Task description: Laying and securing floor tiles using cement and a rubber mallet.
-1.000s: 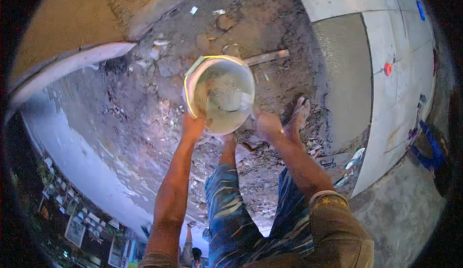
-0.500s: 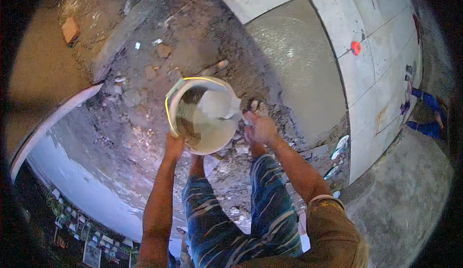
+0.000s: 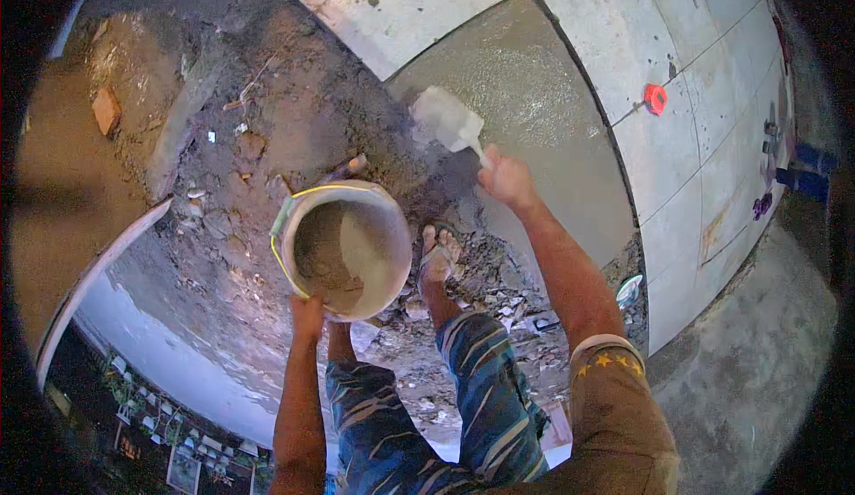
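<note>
My left hand (image 3: 307, 315) is closed on the near rim of a round bucket (image 3: 403, 250), which has a yellow handle with a green grip. Inside lies a brownish cement mix (image 3: 325, 250), paler on the right side. In my right hand (image 3: 508, 180), closed round the handle, is a broad-bladed trowel (image 3: 445, 119) coated in pale mix. Its blade is over the left edge of a patch of wet grey mortar (image 3: 561, 130); whether it touches the mortar I cannot tell.
Large pale tiles (image 3: 686, 139) border the mortar, with a red tape measure (image 3: 655, 99) on them. Rubble and soil (image 3: 214, 255) surround my bare foot (image 3: 436, 259). A sandal (image 3: 629, 291) lies at right, a brick piece (image 3: 106, 110) at far left. Another person's blue clothing (image 3: 806, 170) shows at the far right.
My right hand has lifted the trowel out of the bucket and moved it up and right to the mortar. My left hand keeps hold of the bucket, now slightly lower and further left in view.
</note>
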